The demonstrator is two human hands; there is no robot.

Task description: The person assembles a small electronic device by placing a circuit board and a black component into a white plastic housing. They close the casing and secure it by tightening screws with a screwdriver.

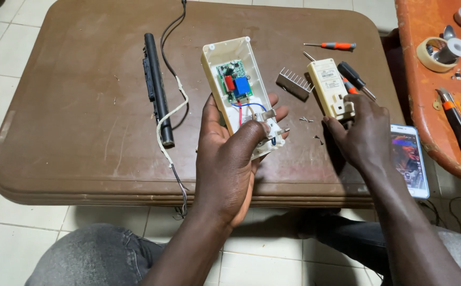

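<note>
My left hand point(227, 153) holds an opened cream plastic casing point(229, 58) above the brown table point(82, 132), thumb across its lower end. Inside it sit a green circuit board with a red part and a blue part point(236, 82), blue and red wires and metal plug prongs point(269, 117). My right hand point(361, 132) rests on the table, its fingers on the lower end of the cream cover piece point(328, 85) lying flat. Small screws point(307, 120) lie between the two hands.
A ribbed metal heat sink point(295, 83), screwdrivers point(332, 46) point(355, 78), a long black bar point(157, 87) and a black and white cable point(173, 103) lie on the table. A phone point(411, 159) sits right. An orange tray table point(426, 106) holds tape and cutters.
</note>
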